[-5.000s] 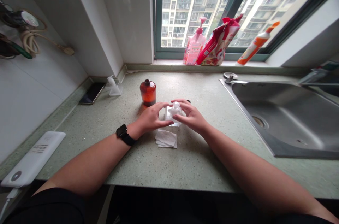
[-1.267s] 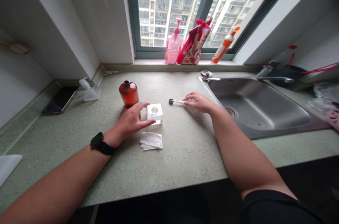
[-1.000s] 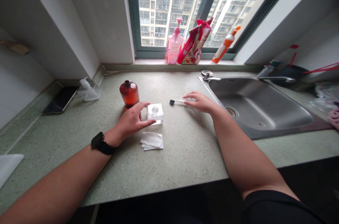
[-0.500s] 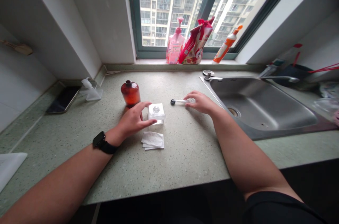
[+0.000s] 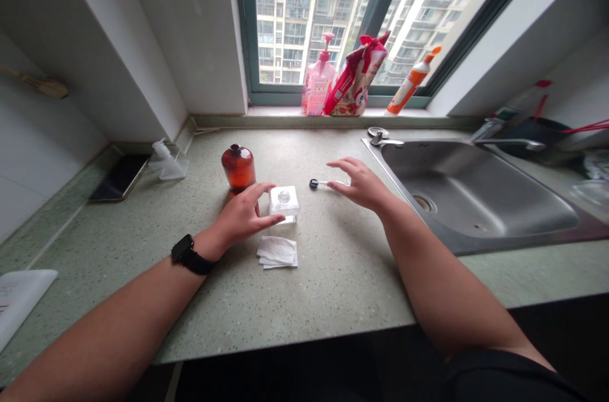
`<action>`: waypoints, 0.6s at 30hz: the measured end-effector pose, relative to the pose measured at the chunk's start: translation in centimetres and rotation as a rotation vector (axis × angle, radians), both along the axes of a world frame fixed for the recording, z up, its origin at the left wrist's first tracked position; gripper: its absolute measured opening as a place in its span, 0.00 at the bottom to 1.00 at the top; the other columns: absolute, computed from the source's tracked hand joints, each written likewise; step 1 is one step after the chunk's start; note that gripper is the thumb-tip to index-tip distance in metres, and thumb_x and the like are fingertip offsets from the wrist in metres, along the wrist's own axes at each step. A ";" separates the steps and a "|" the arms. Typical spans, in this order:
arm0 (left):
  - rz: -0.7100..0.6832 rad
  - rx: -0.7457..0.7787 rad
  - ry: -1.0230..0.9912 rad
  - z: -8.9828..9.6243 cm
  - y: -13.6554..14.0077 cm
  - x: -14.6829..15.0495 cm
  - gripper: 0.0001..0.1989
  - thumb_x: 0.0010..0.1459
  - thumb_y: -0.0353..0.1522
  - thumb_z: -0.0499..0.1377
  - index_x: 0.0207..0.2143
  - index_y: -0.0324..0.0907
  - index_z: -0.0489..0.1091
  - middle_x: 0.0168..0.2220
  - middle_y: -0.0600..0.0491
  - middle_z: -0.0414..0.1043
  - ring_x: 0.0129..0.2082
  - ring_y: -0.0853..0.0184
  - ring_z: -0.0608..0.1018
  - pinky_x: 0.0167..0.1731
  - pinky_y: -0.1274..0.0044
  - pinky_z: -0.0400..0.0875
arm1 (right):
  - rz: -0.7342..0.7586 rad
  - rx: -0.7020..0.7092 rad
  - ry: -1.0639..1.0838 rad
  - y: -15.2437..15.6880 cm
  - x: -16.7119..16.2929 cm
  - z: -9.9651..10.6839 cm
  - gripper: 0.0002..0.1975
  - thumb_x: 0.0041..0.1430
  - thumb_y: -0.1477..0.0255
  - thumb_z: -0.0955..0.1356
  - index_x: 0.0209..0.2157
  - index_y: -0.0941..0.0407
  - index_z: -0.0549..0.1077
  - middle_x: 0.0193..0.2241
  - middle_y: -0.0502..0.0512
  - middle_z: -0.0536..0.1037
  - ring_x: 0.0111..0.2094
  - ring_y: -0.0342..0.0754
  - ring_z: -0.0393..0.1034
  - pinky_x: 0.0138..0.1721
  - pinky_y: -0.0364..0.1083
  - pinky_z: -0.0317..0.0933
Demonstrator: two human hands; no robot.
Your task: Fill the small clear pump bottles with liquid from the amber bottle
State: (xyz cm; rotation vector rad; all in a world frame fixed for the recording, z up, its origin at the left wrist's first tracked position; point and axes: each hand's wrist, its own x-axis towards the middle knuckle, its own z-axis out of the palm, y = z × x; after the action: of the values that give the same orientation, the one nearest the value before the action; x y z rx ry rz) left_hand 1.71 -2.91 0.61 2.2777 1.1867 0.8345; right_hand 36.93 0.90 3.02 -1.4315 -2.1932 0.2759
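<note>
A clear square bottle (image 5: 284, 199) with a short round neck stands upright on the counter. My left hand (image 5: 240, 215), with a black watch on its wrist, holds it from the left, the thumb along the front and the fingers behind. Just beyond that hand stands an amber bottle (image 5: 238, 167) with an uncapped neck. To the right lies a small black-capped piece with a pale thin stem (image 5: 314, 184). My right hand (image 5: 356, 181) is open over the stem's far end, thumb and fingers apart; the hand partly hides that end. Folded white tissue (image 5: 278, 252) lies in front of the clear bottle.
A steel sink (image 5: 476, 193) is set into the counter at right. On the sill stand a pink pump bottle (image 5: 318, 88), a red bag (image 5: 356, 82) and an orange-and-white bottle (image 5: 410, 85). At left are a phone (image 5: 118, 179) and a clear pump dispenser (image 5: 169, 164).
My right hand's fingers have spread apart and lifted a little from the stem. My left hand stays at the clear bottle. The whole view has shifted slightly.
</note>
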 end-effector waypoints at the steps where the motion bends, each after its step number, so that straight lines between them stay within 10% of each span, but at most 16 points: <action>1: -0.002 -0.002 -0.002 0.0 0.0 0.0 0.35 0.60 0.48 0.72 0.64 0.42 0.70 0.48 0.47 0.80 0.39 0.60 0.81 0.48 0.65 0.79 | 0.011 0.018 0.018 -0.3 -0.6 0.3 0.22 0.66 0.61 0.73 0.60 0.48 0.77 0.57 0.61 0.79 0.61 0.62 0.72 0.66 0.63 0.65; 12: -0.036 0.110 -0.016 0.1 0.2 -0.1 0.42 0.56 0.50 0.75 0.67 0.45 0.67 0.61 0.42 0.76 0.61 0.49 0.79 0.62 0.58 0.75 | 0.255 -0.260 0.186 -3.0 -7.4 -3.5 0.45 0.53 0.60 0.81 0.70 0.47 0.66 0.66 0.64 0.75 0.64 0.64 0.72 0.66 0.63 0.66; 18: 0.145 0.336 -0.111 2.0 0.1 -2.3 0.26 0.70 0.48 0.62 0.63 0.46 0.67 0.53 0.46 0.78 0.49 0.58 0.82 0.52 0.64 0.79 | 0.208 -0.295 0.182 -3.1 -8.8 -4.2 0.40 0.55 0.64 0.79 0.67 0.48 0.66 0.63 0.63 0.77 0.61 0.63 0.74 0.63 0.61 0.68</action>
State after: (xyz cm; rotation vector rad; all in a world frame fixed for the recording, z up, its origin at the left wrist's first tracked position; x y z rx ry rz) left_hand -0.54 -2.81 2.63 2.3851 1.2496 1.2835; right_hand 28.16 -2.24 -1.17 -1.2639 -2.2167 0.7993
